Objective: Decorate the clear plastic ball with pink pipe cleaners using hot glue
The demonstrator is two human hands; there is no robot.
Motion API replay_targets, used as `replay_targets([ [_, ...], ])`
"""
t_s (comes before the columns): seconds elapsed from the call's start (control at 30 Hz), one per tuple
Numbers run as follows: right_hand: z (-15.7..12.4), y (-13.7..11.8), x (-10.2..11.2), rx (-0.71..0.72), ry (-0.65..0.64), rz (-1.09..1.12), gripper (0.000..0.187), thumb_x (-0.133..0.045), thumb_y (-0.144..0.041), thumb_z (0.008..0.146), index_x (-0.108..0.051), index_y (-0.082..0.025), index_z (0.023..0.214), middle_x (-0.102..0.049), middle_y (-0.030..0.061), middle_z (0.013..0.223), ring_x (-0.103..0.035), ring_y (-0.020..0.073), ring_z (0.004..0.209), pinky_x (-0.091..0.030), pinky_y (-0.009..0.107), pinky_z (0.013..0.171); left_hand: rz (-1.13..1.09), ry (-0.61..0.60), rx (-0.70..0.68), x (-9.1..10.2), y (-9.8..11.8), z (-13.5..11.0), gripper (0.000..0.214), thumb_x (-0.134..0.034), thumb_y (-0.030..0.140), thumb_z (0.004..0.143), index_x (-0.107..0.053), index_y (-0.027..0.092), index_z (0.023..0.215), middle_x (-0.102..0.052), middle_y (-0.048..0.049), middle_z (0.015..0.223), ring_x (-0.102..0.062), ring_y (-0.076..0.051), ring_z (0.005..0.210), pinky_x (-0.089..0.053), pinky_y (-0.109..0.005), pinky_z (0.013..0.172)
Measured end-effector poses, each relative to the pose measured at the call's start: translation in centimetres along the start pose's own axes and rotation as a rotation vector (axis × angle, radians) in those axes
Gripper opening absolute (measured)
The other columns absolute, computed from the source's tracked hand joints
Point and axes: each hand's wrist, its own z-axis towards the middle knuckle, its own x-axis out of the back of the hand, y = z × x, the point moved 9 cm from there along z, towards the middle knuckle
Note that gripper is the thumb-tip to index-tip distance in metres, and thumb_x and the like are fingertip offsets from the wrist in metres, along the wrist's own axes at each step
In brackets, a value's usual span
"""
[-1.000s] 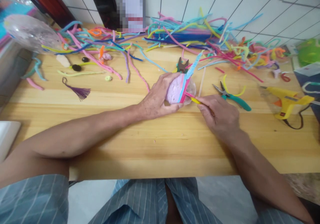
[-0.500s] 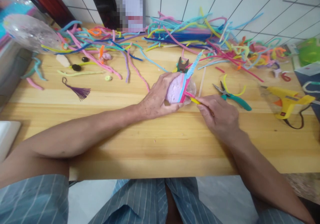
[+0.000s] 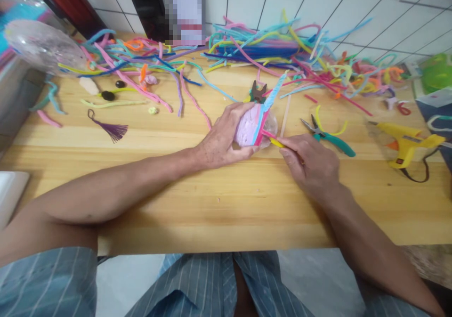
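Note:
My left hand (image 3: 224, 140) is wrapped round a rounded ball (image 3: 247, 126). Its near half is covered in lilac, and the far right side is clear plastic. Blue and pink pipe cleaners (image 3: 261, 127) band its middle, and a twisted light-blue one (image 3: 276, 91) sticks up from the top. My right hand (image 3: 309, 161) pinches a pink and yellow pipe cleaner (image 3: 272, 139) whose pink end meets the pink band. My fingertips hide its other end. Just behind the ball lie cutters (image 3: 259, 91) with dark jaws, handles partly hidden.
Teal-handled pliers (image 3: 328, 138) lie beyond my right hand, with a yellow glue gun (image 3: 406, 140) farther right. Loose pipe cleaners (image 3: 254, 53) heap along the tiled wall. At left are a purple tassel (image 3: 109, 126) and a clear plastic bag (image 3: 42, 44).
My right hand has shifted very slightly to the right, still pinching the pipe cleaner. My left hand and the ball stay in place.

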Motion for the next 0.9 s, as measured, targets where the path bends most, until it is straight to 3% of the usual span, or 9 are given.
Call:
replay_targets([
  [0.33,0.30,-0.61,0.09,0.055,0.035,0.012,0.025,-0.066,-0.026,0.118,-0.081,-0.028,0.138,-0.091,0.0064,0.114,-0.088,0.0220,0.101,-0.071,0.033,0.088,-0.034,0.005,-0.040,0.16,0.07,-0.01,0.101,-0.079,0.072,0.103,-0.029,0.031,0.180,-0.056,-0.0206,0.171,-0.055,-0.043,0.162,-0.048,-0.068,0.137],
  [0.63,0.03,0.32,-0.43,-0.022,-0.006,-0.009,0.027,-0.060,-0.038,0.121,-0.084,-0.028,0.130,-0.090,0.0072,0.111,-0.087,0.0232,0.099,-0.072,0.037,0.086,-0.010,-0.005,0.001,-0.07,-0.16,0.01,0.102,-0.078,0.075,0.102,-0.030,0.029,0.179,-0.057,-0.0216,0.171,-0.055,-0.043,0.162,-0.048,-0.068,0.136],
  [0.9,0.24,-0.03,-0.25,0.008,0.008,0.030,0.025,-0.063,-0.030,0.119,-0.084,-0.028,0.133,-0.091,0.0071,0.112,-0.087,0.0234,0.100,-0.071,0.037,0.089,-0.018,-0.011,-0.040,0.07,0.05,0.06,0.099,-0.077,0.068,0.102,-0.027,0.029,0.179,-0.055,-0.0209,0.173,-0.054,-0.043,0.163,-0.047,-0.066,0.137],
])
